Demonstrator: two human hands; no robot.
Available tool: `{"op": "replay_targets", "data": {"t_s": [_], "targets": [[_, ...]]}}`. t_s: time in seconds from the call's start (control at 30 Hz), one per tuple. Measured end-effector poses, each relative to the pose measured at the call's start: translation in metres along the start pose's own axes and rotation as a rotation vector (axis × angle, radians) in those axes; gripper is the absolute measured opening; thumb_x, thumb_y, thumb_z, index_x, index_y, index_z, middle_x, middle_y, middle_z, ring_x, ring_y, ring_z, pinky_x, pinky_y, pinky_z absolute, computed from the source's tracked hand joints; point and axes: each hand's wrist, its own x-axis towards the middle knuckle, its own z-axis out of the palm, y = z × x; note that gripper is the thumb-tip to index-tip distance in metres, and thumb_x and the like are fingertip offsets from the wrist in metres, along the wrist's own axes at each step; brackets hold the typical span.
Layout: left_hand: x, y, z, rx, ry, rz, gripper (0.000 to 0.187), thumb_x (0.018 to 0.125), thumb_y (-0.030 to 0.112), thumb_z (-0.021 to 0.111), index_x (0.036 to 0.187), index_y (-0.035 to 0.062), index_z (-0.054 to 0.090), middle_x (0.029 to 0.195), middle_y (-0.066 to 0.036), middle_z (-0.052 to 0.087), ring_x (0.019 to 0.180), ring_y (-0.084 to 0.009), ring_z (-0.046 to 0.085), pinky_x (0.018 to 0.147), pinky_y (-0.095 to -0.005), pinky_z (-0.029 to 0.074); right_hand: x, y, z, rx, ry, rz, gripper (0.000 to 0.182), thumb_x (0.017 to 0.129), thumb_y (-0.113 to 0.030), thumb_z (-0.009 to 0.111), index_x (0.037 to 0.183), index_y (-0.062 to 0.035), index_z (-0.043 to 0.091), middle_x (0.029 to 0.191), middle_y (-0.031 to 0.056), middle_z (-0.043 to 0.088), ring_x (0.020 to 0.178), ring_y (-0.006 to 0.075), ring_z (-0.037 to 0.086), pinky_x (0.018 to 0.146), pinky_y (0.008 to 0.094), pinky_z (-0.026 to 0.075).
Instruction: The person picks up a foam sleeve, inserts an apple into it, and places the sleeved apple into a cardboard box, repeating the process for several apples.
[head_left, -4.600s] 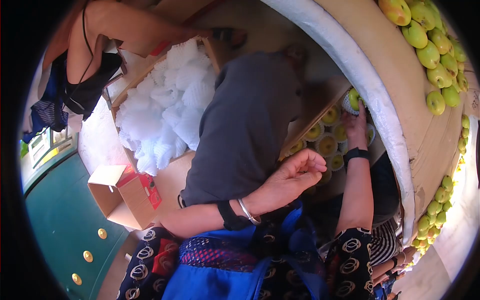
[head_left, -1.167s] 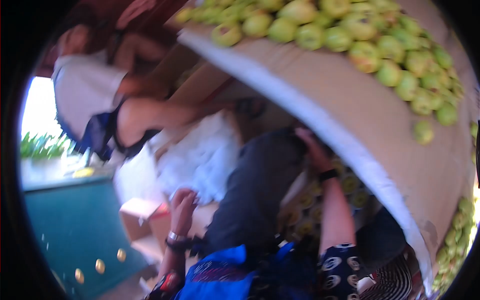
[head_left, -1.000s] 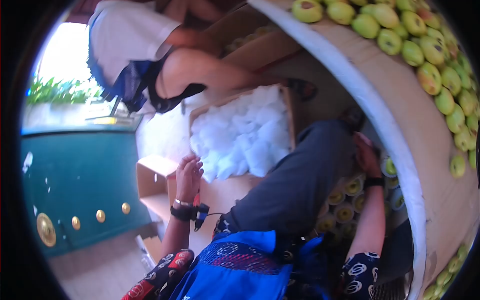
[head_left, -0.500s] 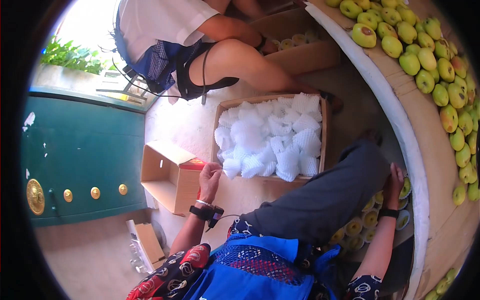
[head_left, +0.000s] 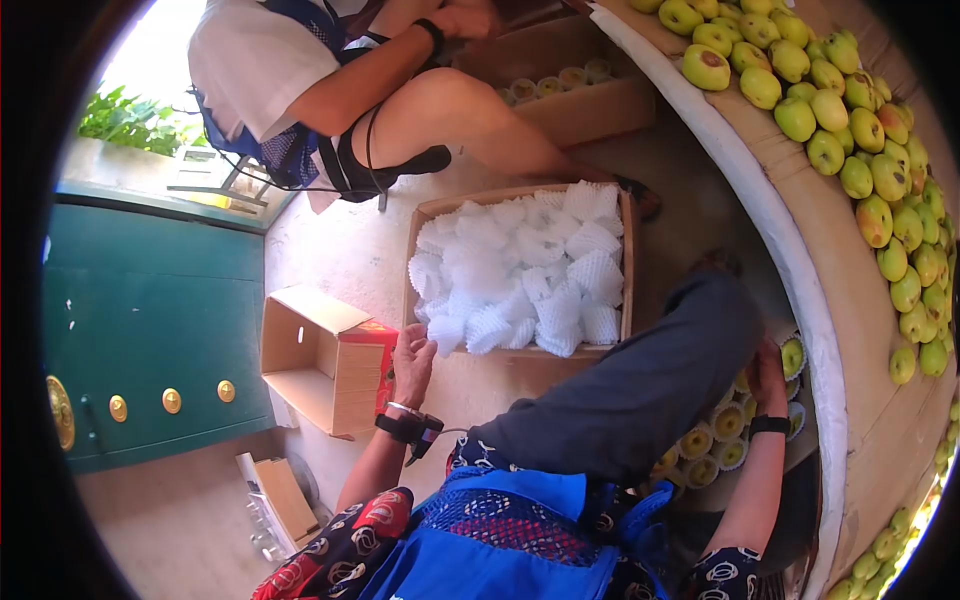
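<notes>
My left hand (head_left: 412,362) is at the near left corner of a cardboard box (head_left: 628,270) heaped with white foam net sleeves (head_left: 510,270). Its fingers are drawn together against the edge of one foam net sleeve (head_left: 446,334). My right hand (head_left: 768,378) reaches down beside my knee, over a box of green apples (head_left: 728,420) that sit in foam nets. The leg and the back of that hand hide its fingers, so whether it grips an apple does not show.
Loose green apples (head_left: 825,105) are heaped on a cardboard-covered platform (head_left: 790,190) at right. A co-worker's bare leg (head_left: 450,115) is beyond the foam box, beside another box (head_left: 590,110) of netted apples. An open carton (head_left: 310,345) stands at left, near a green door (head_left: 165,310).
My left hand has come closer to the foam sleeves. My right hand has shifted inward, further behind the knee. The co-worker's hand has lifted out of the far apple box.
</notes>
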Motion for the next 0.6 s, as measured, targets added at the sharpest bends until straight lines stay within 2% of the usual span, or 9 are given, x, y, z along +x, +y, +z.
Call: {"op": "replay_targets", "data": {"t_s": [0.07,0.13,0.17,0.27,0.4,0.5,0.57,0.6], "targets": [[-0.001,-0.003,0.002,0.031,-0.004,-0.027,0.04,0.082,0.008,0.059,0.118,0.0013,0.043,0.112,-0.011,0.051,0.094,-0.0149,0.052,0.079,-0.027,0.044,0.004,0.0,-0.003,-0.035,-0.039,0.054,0.028,0.082,-0.018,0.061,0.109,-0.0094,0.059,0.094,-0.0007,0.062,0.074,0.0097,0.056,0.057,0.0233,0.043],[-0.001,-0.011,0.002,-0.011,0.008,-0.057,0.05,0.08,0.009,0.062,0.123,0.0032,0.038,0.12,-0.014,0.046,0.099,-0.0184,0.051,0.081,-0.0298,0.045,0.009,0.008,-0.014,-0.014,0.176,0.055,0.025,0.082,-0.014,0.061,0.106,-0.0086,0.06,0.089,-0.001,0.063,0.066,0.0085,0.056,0.052,0.0222,0.042],[-0.002,-0.01,0.001,-0.006,0.02,-0.057,0.05,0.08,0.009,0.062,0.123,0.0032,0.038,0.12,-0.014,0.046,0.099,-0.0184,0.051,0.081,-0.0298,0.045,0.007,0.006,-0.009,-0.011,0.165,0.06,0.025,0.082,-0.014,0.061,0.106,-0.0086,0.06,0.089,-0.001,0.063,0.066,0.0085,0.056,0.052,0.0222,0.042],[-0.004,-0.012,0.005,0.064,0.002,-0.069,0.067,0.076,0.014,0.069,0.129,0.0044,0.031,0.127,-0.017,0.038,0.103,-0.0237,0.051,0.083,-0.0337,0.046,0.001,-0.008,0.001,-0.061,0.089,-0.067,0.024,0.082,-0.008,0.062,0.105,-0.0065,0.059,0.092,0.0004,0.063,0.069,0.0071,0.056,0.055,0.0198,0.043],[-0.005,-0.014,0.01,0.149,0.002,0.06,0.069,0.075,0.014,0.07,0.131,0.0037,0.03,0.128,-0.017,0.039,0.107,-0.0255,0.05,0.084,-0.0348,0.046,0.005,-0.008,-0.003,-0.131,0.175,-0.163,0.023,0.083,-0.009,0.061,0.106,-0.0057,0.059,0.093,0.0007,0.062,0.071,0.0071,0.056,0.058,0.0185,0.043],[-0.001,-0.016,0.015,0.219,0.004,0.141,0.072,0.072,0.017,0.071,0.13,-0.0007,0.033,0.126,-0.018,0.044,0.102,-0.0231,0.053,0.084,-0.035,0.046,0.001,-0.006,-0.009,-0.143,0.275,-0.19,0.021,0.084,-0.007,0.061,0.104,-0.0042,0.058,0.092,0.0003,0.062,0.073,0.0079,0.056,0.061,0.0181,0.043],[0.006,-0.026,0.015,0.275,0.04,0.128,0.061,0.073,0.013,0.069,0.125,-0.0007,0.04,0.117,-0.016,0.052,0.098,-0.0204,0.056,0.082,-0.0337,0.047,-0.01,-0.009,-0.008,-0.353,0.314,-0.164,0.016,0.083,-0.005,0.061,0.099,-0.0032,0.058,0.09,0.0007,0.061,0.075,0.0096,0.057,0.063,0.0193,0.044],[0.01,-0.03,0.014,0.273,0.037,0.133,0.061,0.073,0.013,0.069,0.125,-0.0007,0.04,0.117,-0.016,0.052,0.098,-0.0204,0.056,0.082,-0.0337,0.047,-0.01,-0.005,-0.01,-0.351,0.317,-0.169,0.016,0.083,-0.005,0.061,0.099,-0.0032,0.058,0.09,0.0007,0.061,0.075,0.0096,0.057,0.063,0.0193,0.044]]}}
